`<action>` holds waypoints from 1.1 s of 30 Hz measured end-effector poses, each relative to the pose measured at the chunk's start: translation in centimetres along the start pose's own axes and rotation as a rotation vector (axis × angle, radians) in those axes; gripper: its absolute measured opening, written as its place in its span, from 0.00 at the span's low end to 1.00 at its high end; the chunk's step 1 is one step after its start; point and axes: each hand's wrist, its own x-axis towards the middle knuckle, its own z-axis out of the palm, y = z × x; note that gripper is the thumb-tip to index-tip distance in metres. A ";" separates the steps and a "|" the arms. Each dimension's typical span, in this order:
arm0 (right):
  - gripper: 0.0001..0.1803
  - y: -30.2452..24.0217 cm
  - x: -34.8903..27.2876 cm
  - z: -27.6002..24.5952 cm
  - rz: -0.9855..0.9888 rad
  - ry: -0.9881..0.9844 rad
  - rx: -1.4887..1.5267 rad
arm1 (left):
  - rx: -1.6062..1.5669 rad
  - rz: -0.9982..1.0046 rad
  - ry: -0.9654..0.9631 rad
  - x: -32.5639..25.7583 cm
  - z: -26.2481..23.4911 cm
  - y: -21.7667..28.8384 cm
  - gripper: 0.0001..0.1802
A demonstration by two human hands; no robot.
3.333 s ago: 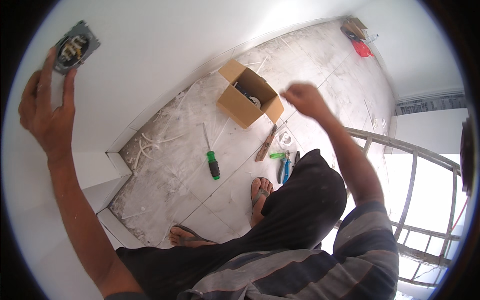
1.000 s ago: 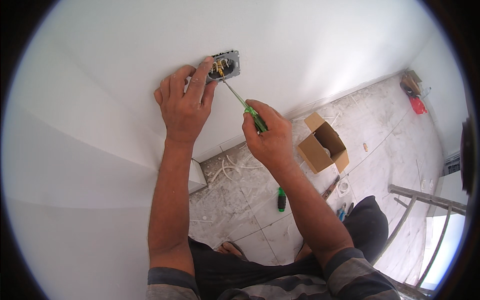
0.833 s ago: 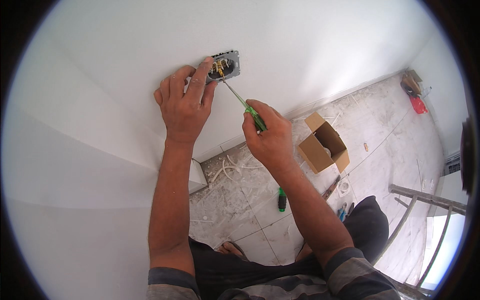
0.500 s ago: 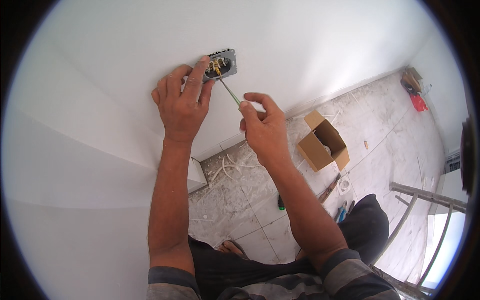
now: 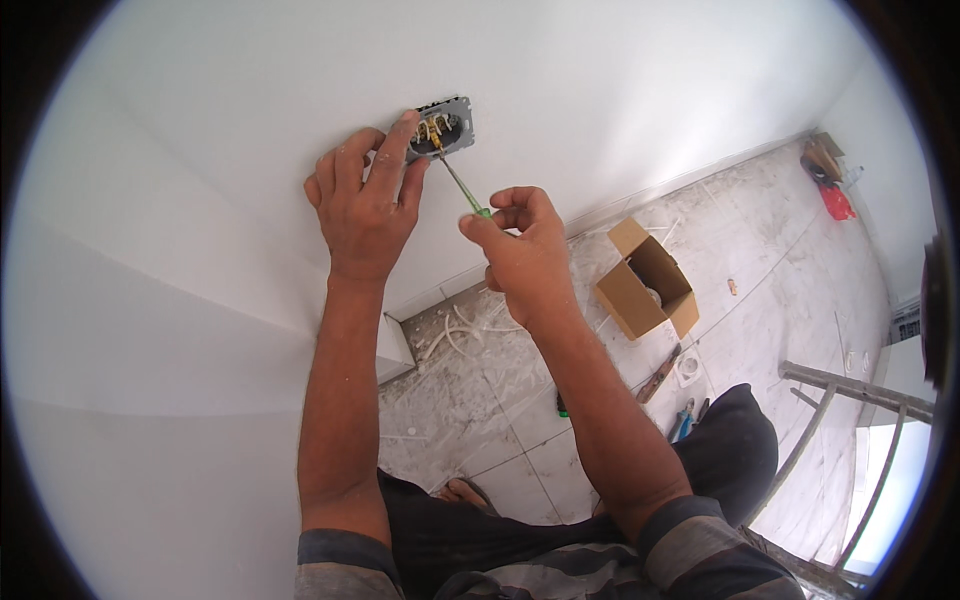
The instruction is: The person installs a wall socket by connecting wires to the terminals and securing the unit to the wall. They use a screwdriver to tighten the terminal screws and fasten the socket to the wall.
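Note:
A wall socket (image 5: 462, 118) with a grey metal mounting frame and brass inner parts sits against the white wall, its cover off. My left hand (image 5: 365, 205) presses on the frame's left side, fingers spread, thumb at the lower edge. In my right hand (image 5: 525, 250) is a screwdriver (image 5: 462, 187) with a green handle, the fingers closed round it. Its shaft slants up to the left, and the tip reaches the brass part in the middle of the socket. Whether the tip sits in a screw is too small to tell.
On the dusty tiled floor stands an open cardboard box (image 5: 640, 290). Near my knee lie blue-handled pliers (image 5: 683, 420), a white ring-shaped piece (image 5: 688, 368) and another green-tipped tool (image 5: 562, 405). White cable scraps (image 5: 455, 335) lie by the wall. A ladder-like frame (image 5: 830, 385) stands right.
The fingers of my right hand have curled and shifted on the screwdriver's handle, turning the hand. My left hand keeps its place on the socket frame.

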 end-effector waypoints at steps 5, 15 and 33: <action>0.13 0.2 -0.8 -0.1 -0.406 0.069 -0.334 | 0.006 0.004 -0.001 -0.1 0.1 -0.2 0.32; 0.12 -0.1 -0.4 -0.4 -0.252 -0.028 -0.201 | 0.017 0.004 -0.006 0.0 -0.1 0.0 0.32; 0.12 1.7 0.1 0.1 -0.673 0.097 -0.341 | 0.060 0.029 -0.003 -0.3 0.3 0.1 0.34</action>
